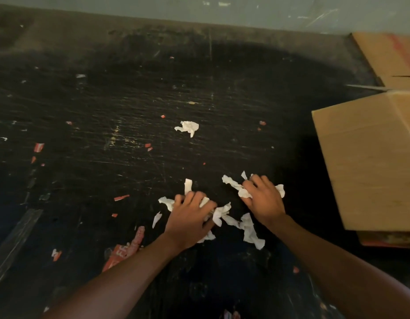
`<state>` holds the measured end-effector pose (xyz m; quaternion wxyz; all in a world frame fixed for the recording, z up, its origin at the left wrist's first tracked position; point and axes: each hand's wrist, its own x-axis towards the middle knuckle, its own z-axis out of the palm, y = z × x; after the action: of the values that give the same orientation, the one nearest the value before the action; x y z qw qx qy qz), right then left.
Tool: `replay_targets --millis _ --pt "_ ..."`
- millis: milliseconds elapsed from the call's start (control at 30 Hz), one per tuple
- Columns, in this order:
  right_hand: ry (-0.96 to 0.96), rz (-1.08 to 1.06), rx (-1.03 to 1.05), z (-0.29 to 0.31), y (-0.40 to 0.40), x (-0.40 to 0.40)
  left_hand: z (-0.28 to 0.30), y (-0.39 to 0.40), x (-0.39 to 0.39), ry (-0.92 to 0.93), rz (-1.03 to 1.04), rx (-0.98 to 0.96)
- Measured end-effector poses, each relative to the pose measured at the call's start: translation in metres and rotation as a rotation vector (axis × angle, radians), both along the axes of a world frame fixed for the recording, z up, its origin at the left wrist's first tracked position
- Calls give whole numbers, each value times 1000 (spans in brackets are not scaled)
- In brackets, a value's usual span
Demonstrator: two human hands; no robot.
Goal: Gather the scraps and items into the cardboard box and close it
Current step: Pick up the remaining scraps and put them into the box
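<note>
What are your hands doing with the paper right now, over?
Left hand and right hand both gripping white paper scraps. One crumpled scrap lies apart. Cardboard box open, right. Nothing blocking.

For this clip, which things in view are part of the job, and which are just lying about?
Part of the job:
left hand, gripping white scraps
right hand, gripping more of them
lone scrap farther up the table
red bits
box, open at right

Just lying about:
flat cardboard behind the box
table, dark and scratched
</note>
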<state>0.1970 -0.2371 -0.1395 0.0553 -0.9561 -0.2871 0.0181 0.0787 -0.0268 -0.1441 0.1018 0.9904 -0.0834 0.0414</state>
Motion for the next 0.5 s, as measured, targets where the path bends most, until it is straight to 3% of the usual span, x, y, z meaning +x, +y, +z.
replay_targets --millis 233,333,500 --pt "-15 14 51 6 6 2 -9 0 4 -205 -5 -91" --pt "70 -67 92 11 10 9 -6 1 11 -198 9 -94" --pt "250 -307 501 27 9 12 1 3 23 -177 131 -233"
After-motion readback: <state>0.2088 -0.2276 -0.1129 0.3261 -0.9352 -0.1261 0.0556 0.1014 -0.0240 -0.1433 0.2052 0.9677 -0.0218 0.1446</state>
